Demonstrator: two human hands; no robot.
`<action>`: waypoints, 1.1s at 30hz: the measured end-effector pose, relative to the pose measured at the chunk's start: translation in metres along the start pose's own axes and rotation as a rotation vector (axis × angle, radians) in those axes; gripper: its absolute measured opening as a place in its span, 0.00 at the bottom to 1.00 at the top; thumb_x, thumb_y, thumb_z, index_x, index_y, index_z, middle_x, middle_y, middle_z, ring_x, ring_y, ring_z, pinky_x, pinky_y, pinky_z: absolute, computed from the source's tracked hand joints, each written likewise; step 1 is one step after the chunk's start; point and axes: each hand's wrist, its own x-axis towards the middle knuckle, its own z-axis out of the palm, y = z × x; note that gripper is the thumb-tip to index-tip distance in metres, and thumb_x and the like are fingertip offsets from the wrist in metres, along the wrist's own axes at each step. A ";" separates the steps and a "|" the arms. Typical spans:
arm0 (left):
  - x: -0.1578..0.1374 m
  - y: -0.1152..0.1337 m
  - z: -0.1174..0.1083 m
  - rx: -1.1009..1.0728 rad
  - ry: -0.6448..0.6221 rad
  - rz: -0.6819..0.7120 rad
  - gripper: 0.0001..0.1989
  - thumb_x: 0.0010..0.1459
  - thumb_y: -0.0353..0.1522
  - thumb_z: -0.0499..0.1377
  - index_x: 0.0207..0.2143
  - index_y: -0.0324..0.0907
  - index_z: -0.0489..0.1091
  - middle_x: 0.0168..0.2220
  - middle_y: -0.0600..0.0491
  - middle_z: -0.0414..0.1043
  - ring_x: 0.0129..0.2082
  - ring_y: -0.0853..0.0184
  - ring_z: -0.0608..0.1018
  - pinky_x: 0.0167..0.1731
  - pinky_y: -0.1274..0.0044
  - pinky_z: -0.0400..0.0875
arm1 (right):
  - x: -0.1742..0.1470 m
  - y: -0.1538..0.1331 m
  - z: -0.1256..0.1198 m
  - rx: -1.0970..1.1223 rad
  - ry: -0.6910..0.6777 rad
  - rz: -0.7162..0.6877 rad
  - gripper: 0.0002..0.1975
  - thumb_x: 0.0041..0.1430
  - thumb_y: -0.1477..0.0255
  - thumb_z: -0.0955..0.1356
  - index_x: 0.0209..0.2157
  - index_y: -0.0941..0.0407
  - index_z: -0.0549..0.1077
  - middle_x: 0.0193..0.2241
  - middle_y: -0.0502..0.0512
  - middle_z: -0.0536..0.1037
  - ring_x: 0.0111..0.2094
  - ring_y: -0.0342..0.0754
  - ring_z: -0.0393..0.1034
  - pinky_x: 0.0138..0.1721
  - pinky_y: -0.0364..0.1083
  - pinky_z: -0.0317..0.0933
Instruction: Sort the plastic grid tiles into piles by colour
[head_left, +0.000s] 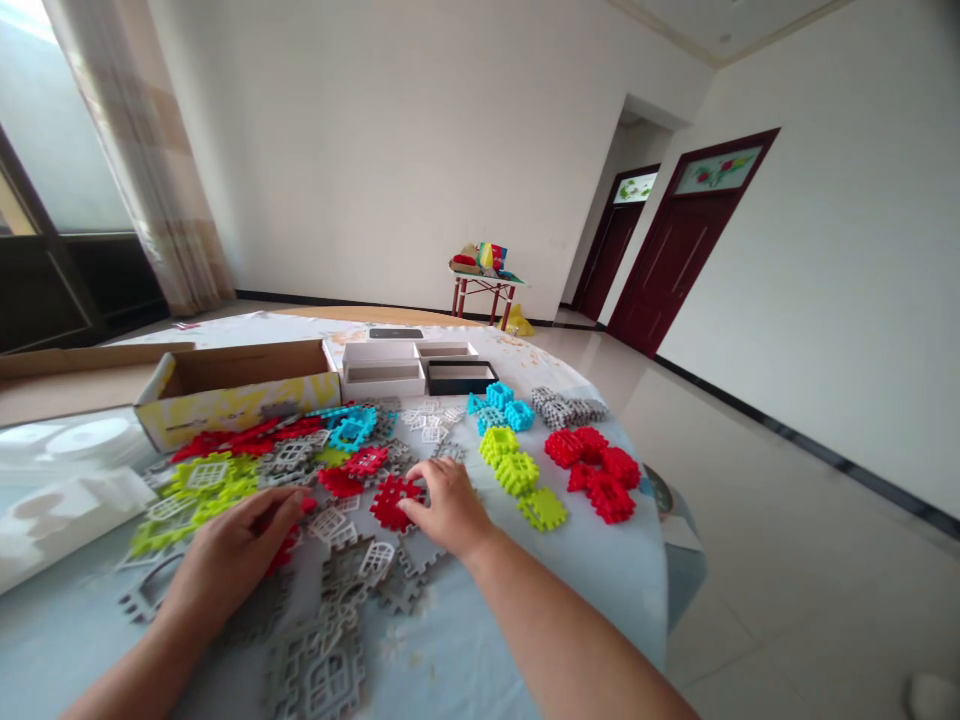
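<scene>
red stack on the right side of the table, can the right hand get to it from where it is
Probably yes. The right hand rests on a red tile in the loose pile, and the red stack sits further right. Only the lime blocks lie between, low enough to pass over.

Bare tablecloth (600,590) right of loose pieces (315,500); cardboard box (240,385) blocks far-left side.

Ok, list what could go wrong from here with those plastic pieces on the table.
1. The red stack sits close to the table edge; a nudge might send it to the floor.
2. The right hand rests on a red piece amid a loose grey pile; pulling it out may scatter neighbours.
3. The left hand covers pieces, so some could be dragged unseen.
</scene>
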 end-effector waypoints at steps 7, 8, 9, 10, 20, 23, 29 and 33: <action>-0.001 0.007 -0.003 0.017 -0.009 -0.018 0.17 0.51 0.45 0.51 0.35 0.46 0.72 0.36 0.54 0.76 0.36 0.65 0.76 0.38 0.77 0.68 | -0.005 -0.007 -0.018 0.005 -0.018 -0.101 0.07 0.49 0.79 0.66 0.31 0.55 0.67 0.31 0.49 0.73 0.38 0.46 0.64 0.42 0.45 0.53; -0.002 0.010 -0.004 0.016 -0.007 -0.019 0.17 0.51 0.45 0.51 0.35 0.45 0.72 0.36 0.54 0.76 0.36 0.65 0.76 0.38 0.77 0.68 | -0.006 -0.007 -0.021 -0.006 -0.037 -0.114 0.07 0.49 0.79 0.66 0.30 0.55 0.67 0.31 0.49 0.72 0.39 0.46 0.63 0.43 0.45 0.53; -0.003 0.012 -0.005 0.017 -0.005 -0.019 0.17 0.51 0.45 0.51 0.35 0.45 0.72 0.35 0.54 0.76 0.36 0.65 0.76 0.37 0.77 0.68 | -0.008 -0.006 -0.023 -0.012 -0.062 -0.129 0.06 0.49 0.79 0.66 0.30 0.55 0.67 0.31 0.50 0.72 0.39 0.46 0.63 0.43 0.46 0.53; -0.003 0.013 -0.006 0.017 -0.003 -0.017 0.18 0.51 0.45 0.51 0.34 0.44 0.72 0.35 0.54 0.76 0.35 0.65 0.76 0.37 0.77 0.68 | -0.010 -0.006 -0.025 -0.013 -0.094 -0.144 0.06 0.49 0.79 0.67 0.30 0.55 0.67 0.32 0.50 0.73 0.39 0.47 0.63 0.43 0.46 0.53; -0.005 0.011 -0.004 -0.029 0.002 -0.028 0.19 0.52 0.46 0.51 0.36 0.43 0.72 0.33 0.55 0.76 0.32 0.68 0.76 0.31 0.83 0.67 | -0.020 0.001 -0.029 0.124 -0.233 -0.181 0.11 0.43 0.72 0.72 0.31 0.55 0.70 0.42 0.53 0.72 0.47 0.47 0.63 0.48 0.46 0.54; -0.006 0.013 -0.005 -0.048 -0.005 -0.043 0.19 0.52 0.46 0.50 0.36 0.43 0.71 0.31 0.55 0.76 0.30 0.68 0.75 0.29 0.83 0.67 | -0.019 0.002 -0.023 0.126 -0.238 -0.167 0.12 0.43 0.69 0.73 0.32 0.55 0.70 0.44 0.55 0.72 0.49 0.49 0.62 0.49 0.47 0.53; -0.004 0.014 -0.008 -0.038 0.005 -0.046 0.18 0.51 0.45 0.51 0.36 0.43 0.72 0.32 0.55 0.76 0.31 0.67 0.75 0.32 0.81 0.67 | -0.020 -0.004 -0.033 0.054 -0.210 -0.124 0.21 0.44 0.66 0.72 0.42 0.54 0.69 0.41 0.54 0.72 0.45 0.50 0.64 0.48 0.48 0.55; -0.001 0.009 -0.006 -0.019 0.000 -0.058 0.18 0.49 0.45 0.53 0.36 0.44 0.72 0.33 0.57 0.77 0.33 0.66 0.75 0.33 0.81 0.67 | -0.037 -0.004 -0.065 -0.003 -0.046 -0.021 0.25 0.48 0.63 0.70 0.48 0.54 0.66 0.42 0.56 0.71 0.46 0.51 0.63 0.49 0.49 0.56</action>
